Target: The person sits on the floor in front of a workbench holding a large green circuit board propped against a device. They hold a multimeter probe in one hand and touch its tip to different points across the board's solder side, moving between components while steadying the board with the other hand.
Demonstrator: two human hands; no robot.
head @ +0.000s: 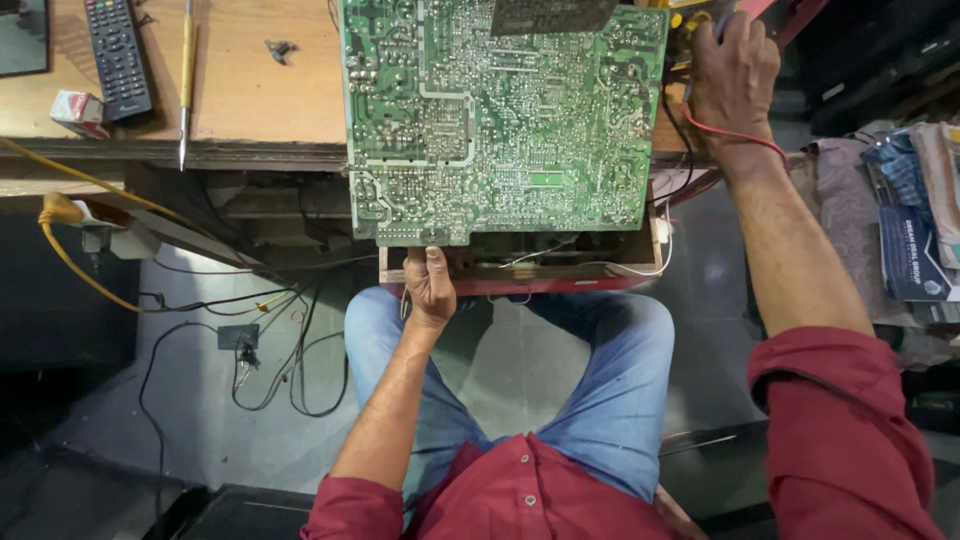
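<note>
We're mid board check: left hand (pixel 430 285) pinches the green circuit board's (pixel 500 120) bottom edge, center-top of frame. Right hand (pixel 733 70), upper right, grips a yellow meter (pixel 690 25). Next likely needs steady probing.

black remote control (pixel 118 52) on the wooden bench at ten o'clock, thin yellow-handled tool (pixel 186 80) just right of it, small red-and-white box (pixel 80 112), yellow cable (pixel 70 225) at nine o'clock, printed papers (pixel 915 220) at three o'clock

I see a glossy green circuit board (pixel 500 120) speckled with shiny metal solder, on a worn, matt wooden workbench (pixel 260 90).
</note>
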